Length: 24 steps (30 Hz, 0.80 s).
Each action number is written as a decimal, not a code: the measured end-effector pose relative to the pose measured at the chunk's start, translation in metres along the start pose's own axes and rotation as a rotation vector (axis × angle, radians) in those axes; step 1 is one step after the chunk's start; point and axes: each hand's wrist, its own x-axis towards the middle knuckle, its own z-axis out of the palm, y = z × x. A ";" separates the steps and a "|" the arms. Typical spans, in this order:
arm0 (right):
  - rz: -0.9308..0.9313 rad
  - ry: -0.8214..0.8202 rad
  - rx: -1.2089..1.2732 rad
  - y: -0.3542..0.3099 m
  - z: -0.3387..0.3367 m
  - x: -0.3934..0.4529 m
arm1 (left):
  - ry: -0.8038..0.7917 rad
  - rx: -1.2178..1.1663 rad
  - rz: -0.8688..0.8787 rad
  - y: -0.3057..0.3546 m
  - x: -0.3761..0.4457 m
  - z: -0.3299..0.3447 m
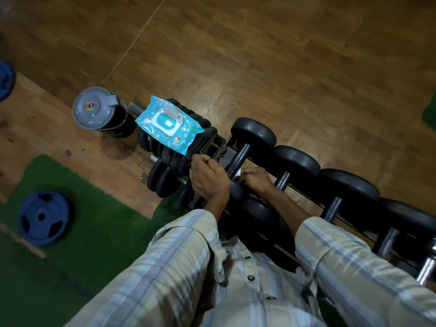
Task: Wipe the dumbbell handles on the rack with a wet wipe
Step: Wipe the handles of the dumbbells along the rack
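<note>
A white wet wipe [237, 173] shows as a small patch pinched in the curled fingers of the right hand [253, 179], pressed against the dark handle [238, 159] of the first dumbbell at the left end of the rack [218, 147]. The left hand [208, 178] sits just beside it, fingers curled over the rack's end; what it grips is hidden. To do this step well, the wipe probably needs wrapping fully around the bar and sliding along its whole length between the two round heads, with a twist to reach the underside. More dumbbells sit in a row toward the rack's right end, their handles [283, 180] apparently still to be wiped. A blue pack of wipes [168, 123] rests on stacked black weight plates [165, 161] past the rack's left end, next to a grey-lidded container [99, 109] on the wooden floor. A blue plate [43, 218] lies on a green mat. The dumbbell heads crowd the handle, leaving little room for the fingers.
</note>
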 end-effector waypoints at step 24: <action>0.212 -0.298 0.712 -0.033 0.009 0.016 | 0.014 0.020 0.062 0.000 0.000 0.004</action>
